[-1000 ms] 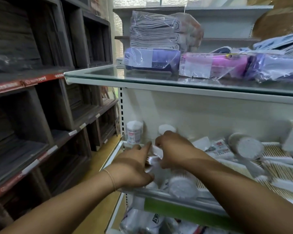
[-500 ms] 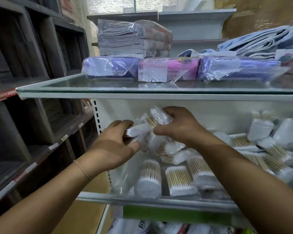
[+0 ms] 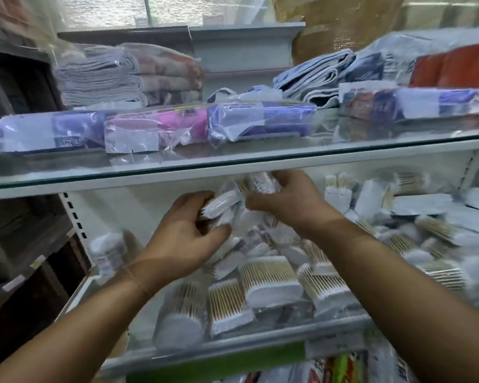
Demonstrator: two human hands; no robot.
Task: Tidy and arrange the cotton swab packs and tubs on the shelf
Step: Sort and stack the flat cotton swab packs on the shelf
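While a small white tub point(image 3: 107, 252) stands at the far left of the shelf point(image 3: 233, 352), your left hand point(image 3: 183, 239) just to its right curls fingers and thumb round a white swab pack point(image 3: 221, 204), held above the heap. Close beside it, your right hand point(image 3: 291, 200) grips a second pack point(image 3: 262, 182) just under the glass shelf point(image 3: 150, 175). Below and out to the right, more loose packs point(image 3: 268, 277) lie jumbled and overlapping across the shelf.
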